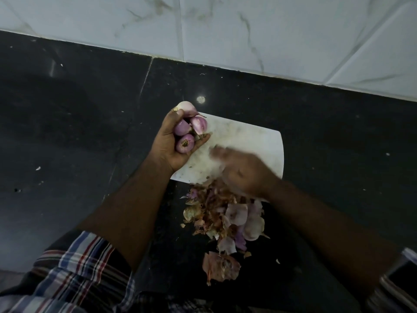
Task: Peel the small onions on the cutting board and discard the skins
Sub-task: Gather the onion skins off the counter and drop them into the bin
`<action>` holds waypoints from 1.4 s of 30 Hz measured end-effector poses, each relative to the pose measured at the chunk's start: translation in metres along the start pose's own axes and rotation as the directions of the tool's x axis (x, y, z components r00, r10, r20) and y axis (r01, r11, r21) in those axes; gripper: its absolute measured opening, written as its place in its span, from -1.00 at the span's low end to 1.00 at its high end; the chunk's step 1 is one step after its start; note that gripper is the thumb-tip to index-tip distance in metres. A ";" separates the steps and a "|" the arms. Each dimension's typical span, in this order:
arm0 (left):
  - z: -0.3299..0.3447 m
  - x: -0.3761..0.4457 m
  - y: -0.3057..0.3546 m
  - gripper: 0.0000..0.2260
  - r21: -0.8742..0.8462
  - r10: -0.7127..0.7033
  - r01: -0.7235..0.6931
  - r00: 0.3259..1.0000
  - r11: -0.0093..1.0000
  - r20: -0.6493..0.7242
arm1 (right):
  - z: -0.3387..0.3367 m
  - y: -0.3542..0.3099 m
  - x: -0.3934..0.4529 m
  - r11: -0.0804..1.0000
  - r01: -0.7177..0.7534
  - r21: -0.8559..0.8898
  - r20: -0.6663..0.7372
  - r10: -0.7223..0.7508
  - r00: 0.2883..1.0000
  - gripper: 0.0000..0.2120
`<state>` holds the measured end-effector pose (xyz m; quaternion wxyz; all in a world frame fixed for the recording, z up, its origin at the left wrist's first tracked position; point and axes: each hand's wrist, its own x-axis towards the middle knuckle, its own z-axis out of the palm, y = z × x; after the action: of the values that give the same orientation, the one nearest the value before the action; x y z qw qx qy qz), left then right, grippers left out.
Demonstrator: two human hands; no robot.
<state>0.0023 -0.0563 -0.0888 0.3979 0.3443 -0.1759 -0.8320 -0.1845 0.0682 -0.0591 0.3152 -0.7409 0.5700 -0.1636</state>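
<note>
Several peeled small onions (187, 132) are held in the curled left hand (173, 141) over the far left corner of the white cutting board (252, 141). The right hand (243, 170), blurred, is spread flat on the board's near edge. Onion skins (225, 220) are heaped on the black countertop (79, 120), just beside that edge.

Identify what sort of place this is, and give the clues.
Probably a home kitchen counter: a dark stone worktop against white marble-look wall tiles, with a white cutting board and onion skins.
</note>
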 end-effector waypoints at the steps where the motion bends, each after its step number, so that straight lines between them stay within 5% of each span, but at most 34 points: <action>1: 0.000 -0.001 -0.001 -0.71 0.017 0.005 -0.005 1.000 1.000 0.004 | -0.010 0.016 0.009 0.994 -0.093 -0.063 -0.091 0.087 0.992 -0.52; 4: 0.002 -0.002 -0.001 -0.56 0.079 0.038 -0.038 0.999 0.996 -0.002 | -0.012 0.035 0.017 0.922 -0.242 -0.304 -0.104 0.220 0.970 -0.42; 7: 0.003 -0.001 -0.004 -0.54 0.105 0.072 -0.068 0.997 0.992 -0.036 | 0.018 0.004 -0.016 0.984 0.062 -0.169 0.103 -0.045 0.994 -0.46; 9: 0.004 -0.001 -0.004 -0.64 0.089 0.080 -0.076 0.996 0.993 -0.044 | 0.015 -0.004 -0.033 0.990 0.136 -0.042 0.125 -0.130 0.984 -0.55; 12: 0.003 -0.002 -0.003 -0.70 0.061 0.079 -0.077 0.997 0.995 -0.025 | -0.010 0.020 -0.021 0.988 -0.144 -0.050 -0.123 0.137 0.983 -0.50; 14: 0.002 -0.002 -0.004 -0.73 0.059 0.077 -0.076 0.997 0.995 -0.014 | -0.004 0.026 -0.022 0.940 -0.276 -0.200 -0.136 0.253 0.958 -0.38; 16: 0.003 -0.003 -0.004 -0.77 0.068 0.089 -0.089 0.996 0.994 0.002 | 0.022 0.009 -0.032 0.964 -0.106 -0.243 -0.039 0.100 0.994 -0.36; 19: 0.005 -0.004 -0.004 -0.79 0.078 0.100 -0.100 0.995 0.992 -0.001 | 0.026 -0.008 -0.038 0.998 0.048 -0.034 0.077 -0.046 0.996 -0.47; 22: 0.004 -0.005 -0.004 -0.75 0.077 0.103 -0.101 0.995 0.992 -0.016 | 0.003 0.014 -0.004 0.983 -0.161 -0.085 -0.106 0.152 0.983 -0.43; 24: 0.006 -0.005 -0.004 -0.73 0.069 0.101 -0.099 0.995 0.993 -0.021 | 0.004 0.020 0.003 0.939 -0.264 -0.222 -0.111 0.245 0.963 -0.34; 29: 0.007 -0.006 -0.003 -0.70 0.023 0.084 -0.083 0.995 0.996 -0.049 | 0.033 -0.024 -0.020 0.988 0.116 -0.098 0.171 -0.098 0.980 -0.47; 33: 0.008 -0.007 0.007 -0.55 0.052 0.083 -0.080 0.995 0.995 -0.062 | 0.009 -0.005 0.029 0.987 -0.092 -0.134 -0.082 0.082 0.993 -0.50; 35: 0.005 -0.006 0.016 -0.65 0.043 0.108 -0.106 0.993 0.993 -0.045 | 0.010 0.002 0.049 0.940 -0.185 -0.288 -0.065 0.173 0.983 -0.46; 37: -0.002 -0.003 0.023 -0.72 0.034 0.129 -0.127 0.991 0.991 -0.046 | 0.028 -0.013 0.050 0.922 -0.106 -0.372 0.008 0.117 0.993 -0.42; 40: -0.012 0.000 0.026 -0.55 0.090 0.144 -0.138 0.987 0.986 -0.065 | 0.052 -0.047 0.018 0.969 0.198 -0.150 0.205 -0.165 0.965 -0.46; 42: -0.015 -0.002 0.025 -0.47 0.097 0.157 -0.150 0.985 0.984 -0.067 | 0.046 -0.048 0.007 0.972 0.234 -0.033 0.215 -0.222 0.951 -0.53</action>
<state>0.0268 -0.0706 -0.0845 0.4511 0.3784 -0.2249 -0.7764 -0.1190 0.0819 -0.0632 0.3309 -0.8237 0.4488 -0.1029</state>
